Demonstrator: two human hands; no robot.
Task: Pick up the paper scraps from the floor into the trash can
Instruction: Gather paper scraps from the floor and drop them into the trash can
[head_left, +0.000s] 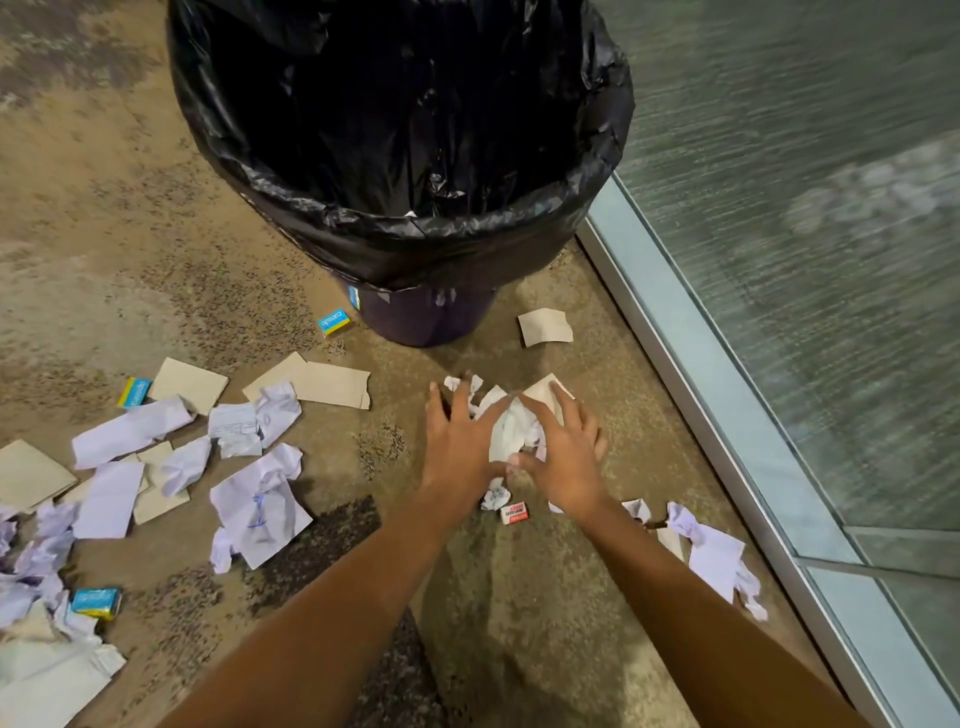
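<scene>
A trash can (415, 317) lined with a black bag (395, 228) stands at the top centre, its mouth wide. Just in front of it, a small heap of crumpled white paper scraps (514, 431) lies on the floor. My left hand (457, 447) and my right hand (566, 457) press against the heap from either side, fingers spread, thumbs meeting below it. A brown card piece (543, 389) pokes out under my right fingers. Several more white and brown scraps (249, 499) litter the floor at the left.
A brown card piece (544, 326) lies right of the can. Small blue boxes (333, 322) and a red-white box (514, 513) sit on the speckled floor. White scraps (717, 556) lie near a metal-framed glass wall (727, 364) along the right.
</scene>
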